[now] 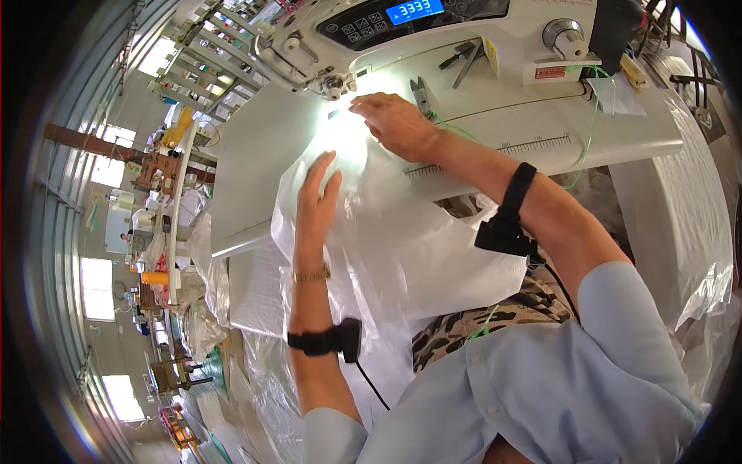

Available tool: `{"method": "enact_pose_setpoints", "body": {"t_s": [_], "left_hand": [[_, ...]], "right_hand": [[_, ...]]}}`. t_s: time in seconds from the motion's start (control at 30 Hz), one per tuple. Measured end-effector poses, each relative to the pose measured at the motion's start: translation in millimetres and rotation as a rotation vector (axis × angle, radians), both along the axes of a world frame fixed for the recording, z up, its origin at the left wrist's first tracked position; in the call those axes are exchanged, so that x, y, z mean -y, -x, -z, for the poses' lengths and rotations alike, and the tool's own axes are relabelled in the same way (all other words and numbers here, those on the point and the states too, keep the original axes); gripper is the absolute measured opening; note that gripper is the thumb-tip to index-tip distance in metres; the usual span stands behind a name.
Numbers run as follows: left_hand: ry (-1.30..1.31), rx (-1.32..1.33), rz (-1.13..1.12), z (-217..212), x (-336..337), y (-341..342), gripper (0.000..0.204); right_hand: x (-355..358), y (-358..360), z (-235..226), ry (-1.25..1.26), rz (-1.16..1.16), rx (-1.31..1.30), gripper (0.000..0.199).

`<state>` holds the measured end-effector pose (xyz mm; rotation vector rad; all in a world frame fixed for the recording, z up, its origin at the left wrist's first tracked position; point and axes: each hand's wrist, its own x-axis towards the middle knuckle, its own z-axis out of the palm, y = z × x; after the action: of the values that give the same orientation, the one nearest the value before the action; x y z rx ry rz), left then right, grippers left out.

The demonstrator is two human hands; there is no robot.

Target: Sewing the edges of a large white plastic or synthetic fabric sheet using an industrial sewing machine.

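A white translucent plastic sheet (386, 240) lies over the sewing machine's bed and hangs down toward my lap. My left hand (315, 205) rests on its left part, fingers stretched and thumb apart. Close to the sewing machine's needle area (334, 87), my right hand (398, 127) lies on the sheet with its fingers reaching left. Strong lamp glare washes out the sheet there, so its edge and any seam cannot be made out. Just beyond my right hand lie metal nippers (420, 94). Green thread (460, 130) runs beside that wrist.
The sewing machine head (525, 31), with a lit display (414, 11), spans the far side. Small dark-handled tools (464, 58) lie beneath its arm. More plastic sheeting (672, 240) drapes at the right. A printed ruler scale (533, 145) runs along the bed's near edge.
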<state>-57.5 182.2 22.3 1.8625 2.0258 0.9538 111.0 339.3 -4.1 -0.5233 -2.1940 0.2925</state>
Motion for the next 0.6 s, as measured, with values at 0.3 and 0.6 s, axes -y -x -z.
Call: {"method": "enact_pose_setpoints", "body": {"t_s": [0.3, 0.6], "left_hand": [[-0.008, -0.277, -0.3, 37, 216, -74, 0.082], [0.13, 0.274, -0.639, 93, 300, -67, 0.014]], "right_hand": [[148, -94, 45, 0.651, -0.292, 0.03, 0.042], [204, -24, 90, 1.625, -0.782, -0.15, 0.038]]}}
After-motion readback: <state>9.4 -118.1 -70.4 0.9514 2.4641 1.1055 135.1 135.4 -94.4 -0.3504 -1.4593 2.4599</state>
